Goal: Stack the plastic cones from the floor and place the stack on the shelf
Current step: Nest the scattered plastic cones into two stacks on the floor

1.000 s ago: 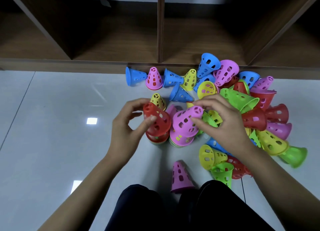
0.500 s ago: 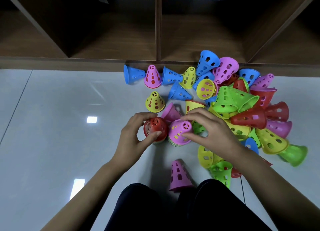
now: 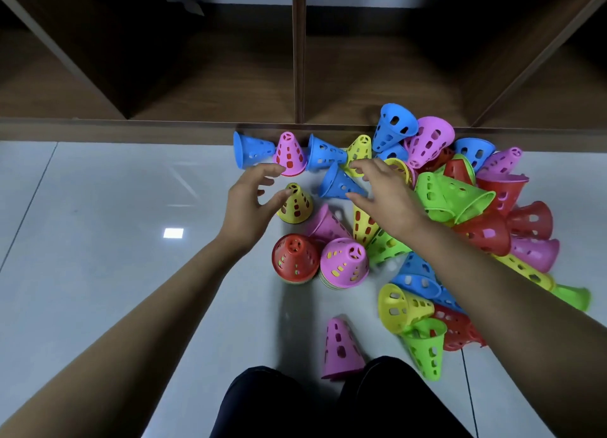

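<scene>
Two short stacks of cones stand upright side by side on the floor, one topped red and one topped pink. Beyond them my left hand is open, its thumb touching an upright yellow cone and its fingers near a pink cone. My right hand is open over a lying blue cone, fingertips near a yellow cone. A big pile of loose cones in several colours lies to the right.
A dark wooden shelf with open compartments stands right behind the cones. One pink cone stands near my knees. A row of blue cones lies against the shelf base. White glossy floor stretches to the left.
Both hands set the red and pink cones down on the two stacks, let go, and moved forward toward the cones near the shelf base.
</scene>
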